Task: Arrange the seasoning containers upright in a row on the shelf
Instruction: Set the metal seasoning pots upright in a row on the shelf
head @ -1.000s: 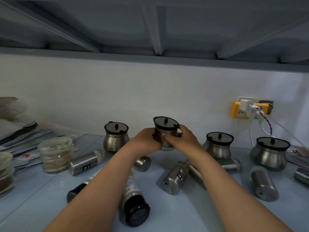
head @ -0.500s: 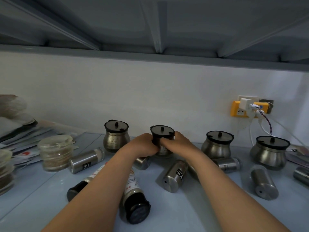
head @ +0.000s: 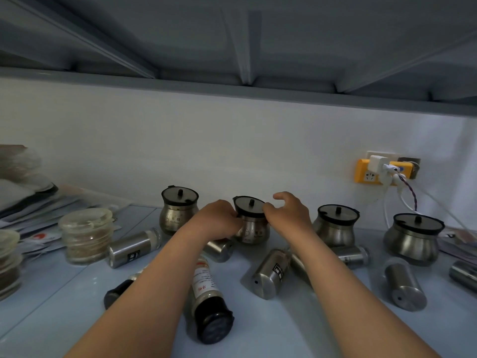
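Note:
A round steel seasoning jar [head: 254, 229] with a black lid stands upright near the back wall, in line with three matching upright jars: one to its left [head: 178, 215] and two to its right [head: 335, 229] [head: 413, 240]. My left hand [head: 219, 219] grips the middle jar's left side with curled fingers. My right hand [head: 290, 213] is at its right side, fingers lifted off and loosely curled, thumb by the lid rim. Several steel shakers [head: 268, 273] [head: 134, 248] [head: 402, 282] and a black-capped bottle [head: 209, 301] lie on their sides in front.
Glass jars [head: 86, 233] and stacked papers [head: 25, 202] fill the left end of the pale blue shelf [head: 296, 332]. A yellow socket [head: 361, 174] with plugs and cables [head: 407, 189] hangs on the wall at right. Another shelf [head: 232, 86] runs low overhead.
The middle jar came down from the air onto the shelf between the upright jars. My right hand's fingers have opened off it; my left hand still holds it.

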A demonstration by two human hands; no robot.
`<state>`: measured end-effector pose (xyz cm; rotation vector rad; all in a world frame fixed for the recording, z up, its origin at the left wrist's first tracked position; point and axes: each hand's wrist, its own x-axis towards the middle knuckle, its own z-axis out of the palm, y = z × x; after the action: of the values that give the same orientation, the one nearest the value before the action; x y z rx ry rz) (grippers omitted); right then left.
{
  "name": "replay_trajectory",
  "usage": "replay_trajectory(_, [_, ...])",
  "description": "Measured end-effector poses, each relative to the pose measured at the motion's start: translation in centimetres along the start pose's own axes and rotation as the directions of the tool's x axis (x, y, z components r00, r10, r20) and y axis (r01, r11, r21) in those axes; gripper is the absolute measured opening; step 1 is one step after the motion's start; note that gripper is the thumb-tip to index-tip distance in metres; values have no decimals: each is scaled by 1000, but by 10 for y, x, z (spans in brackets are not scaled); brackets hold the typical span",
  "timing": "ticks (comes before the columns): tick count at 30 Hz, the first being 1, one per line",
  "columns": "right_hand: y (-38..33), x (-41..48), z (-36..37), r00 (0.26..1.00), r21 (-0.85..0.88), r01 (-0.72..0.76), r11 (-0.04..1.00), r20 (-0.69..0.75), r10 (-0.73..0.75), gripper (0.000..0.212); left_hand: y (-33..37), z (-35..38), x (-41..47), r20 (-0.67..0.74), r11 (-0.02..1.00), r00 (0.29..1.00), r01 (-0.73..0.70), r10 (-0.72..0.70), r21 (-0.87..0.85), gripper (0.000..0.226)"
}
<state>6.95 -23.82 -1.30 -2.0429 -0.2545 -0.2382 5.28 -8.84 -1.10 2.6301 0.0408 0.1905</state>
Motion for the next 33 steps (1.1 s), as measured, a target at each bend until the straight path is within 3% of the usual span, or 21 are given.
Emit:
replay_trajectory(6, [1, 2, 4, 999, 12, 16, 1000, 31, -16, 43, 0, 5, 0, 22, 998, 999, -49, 48, 43, 22])
replay_trajectory(26, [-2, 1, 6, 999, 7, 21, 1000, 35, -21, 39, -6, 9, 5, -10, 998, 998, -54, 54, 33, 34])
replay_trajectory(33, [-2, 1, 7, 1000, 48, -7, 999, 10, 7, 37, -1, 6, 1, -27, 1000, 999, -25, 24, -11, 21])
